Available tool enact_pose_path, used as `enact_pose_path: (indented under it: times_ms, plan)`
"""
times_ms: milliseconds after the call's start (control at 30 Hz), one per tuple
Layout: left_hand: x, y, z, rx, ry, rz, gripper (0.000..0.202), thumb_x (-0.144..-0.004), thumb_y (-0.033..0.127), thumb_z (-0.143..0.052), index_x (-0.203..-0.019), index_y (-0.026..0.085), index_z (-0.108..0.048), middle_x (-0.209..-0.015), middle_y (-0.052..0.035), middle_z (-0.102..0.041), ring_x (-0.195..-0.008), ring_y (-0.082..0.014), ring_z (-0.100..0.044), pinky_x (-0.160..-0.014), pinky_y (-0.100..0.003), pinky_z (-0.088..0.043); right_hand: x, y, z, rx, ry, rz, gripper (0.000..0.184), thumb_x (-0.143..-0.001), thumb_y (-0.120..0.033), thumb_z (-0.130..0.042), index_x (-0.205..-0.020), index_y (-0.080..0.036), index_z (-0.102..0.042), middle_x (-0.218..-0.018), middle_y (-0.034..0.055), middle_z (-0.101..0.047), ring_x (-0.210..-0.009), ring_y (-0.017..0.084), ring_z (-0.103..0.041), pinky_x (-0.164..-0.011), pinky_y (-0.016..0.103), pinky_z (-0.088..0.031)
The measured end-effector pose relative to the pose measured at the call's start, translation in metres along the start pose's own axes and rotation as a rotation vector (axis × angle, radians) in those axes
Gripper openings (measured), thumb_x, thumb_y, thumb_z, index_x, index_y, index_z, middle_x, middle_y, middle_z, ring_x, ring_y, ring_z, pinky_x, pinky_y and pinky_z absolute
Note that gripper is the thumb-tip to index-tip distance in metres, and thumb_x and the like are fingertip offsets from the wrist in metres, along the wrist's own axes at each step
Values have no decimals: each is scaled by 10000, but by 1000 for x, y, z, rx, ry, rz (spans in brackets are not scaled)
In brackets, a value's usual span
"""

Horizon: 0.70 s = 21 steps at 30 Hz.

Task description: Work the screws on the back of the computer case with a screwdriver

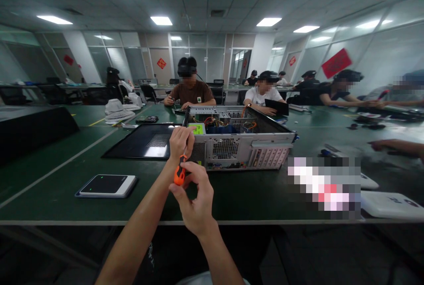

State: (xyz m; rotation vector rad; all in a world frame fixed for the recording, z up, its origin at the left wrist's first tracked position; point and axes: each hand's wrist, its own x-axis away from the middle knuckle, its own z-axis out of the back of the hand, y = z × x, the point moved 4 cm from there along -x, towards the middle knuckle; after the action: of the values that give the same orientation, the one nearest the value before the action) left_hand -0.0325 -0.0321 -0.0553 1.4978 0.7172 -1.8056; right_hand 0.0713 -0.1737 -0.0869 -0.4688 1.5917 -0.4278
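Observation:
An opened desktop computer case lies on its side on the green table, its inner wires and parts showing. At its left rear corner is my left hand, fingers curled beside the power supply with the green label. Whatever those fingers pinch is hidden. My right hand grips an orange and black screwdriver by its handle, between thumb and fingers. The handle points up toward my left wrist; its shaft and tip are mostly out of sight.
A black side panel lies left of the case. Nearer me is a white-and-black flat device. A small white fan stands farther back. White items lie at right, partly blurred. Several people sit around; a person's hand reaches in from the right.

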Motion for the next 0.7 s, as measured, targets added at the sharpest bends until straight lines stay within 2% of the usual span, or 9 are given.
enact_pose_path:
  times_ms: [100,167,267,400,467,600,700]
  plan:
    - [2,0,0,1,34,-32,277,-1063,225,-387,-1051,187,-662,-860,-76,-702,-810,-215,-612,-804,-360,-482,-1,-4,1,-13,-35,-9,264,-1003,-253,-600,-1265,-271,-581,-1307,90,-644,-1133,209,-660,-871,345,-589]
    - [2,0,-1,4,54,-41,274,-1062,221,-388,-1048,186,-659,-856,-79,-698,-815,-220,-611,-803,-362,-483,-1,-7,2,44,-59,-29,201,-1022,-281,-561,-1212,-268,-626,-1326,96,-608,-1197,228,-631,-927,381,-577]
    - [4,-1,-2,-8,69,-28,274,-1060,223,-391,-1031,188,-661,-873,-86,-697,-834,-224,-620,-811,-371,-485,1,-7,2,71,-60,-54,227,-1027,-313,-542,-1221,-281,-654,-1292,93,-570,-1119,214,-637,-867,364,-588]
    - [6,-2,-4,-10,71,-20,265,-1059,219,-396,-1029,189,-657,-890,-88,-700,-846,-226,-625,-812,-374,-482,4,-2,-1,-66,-85,-84,334,-1052,-280,-468,-1379,-298,-535,-1312,90,-602,-838,148,-665,-748,339,-604]
    - [6,-3,-4,0,74,-12,265,-1060,218,-394,-1026,190,-655,-877,-84,-692,-836,-224,-620,-809,-372,-477,4,-2,-1,-53,-88,-89,308,-1066,-264,-421,-1330,-295,-575,-1333,91,-592,-857,150,-676,-776,353,-606]
    - [6,-3,-4,14,57,10,273,-1060,223,-384,-1033,191,-655,-855,-76,-676,-821,-224,-618,-808,-378,-472,3,-4,-1,101,-51,-65,197,-1023,-332,-553,-1144,-280,-699,-1333,91,-527,-1096,217,-650,-941,419,-569]
    - [6,-3,-4,-11,31,13,271,-1054,221,-383,-1036,193,-652,-858,-74,-676,-826,-222,-624,-817,-379,-475,1,-2,-1,42,-15,-36,293,-966,-327,-664,-1254,-284,-626,-1234,80,-600,-1097,217,-651,-922,390,-573]
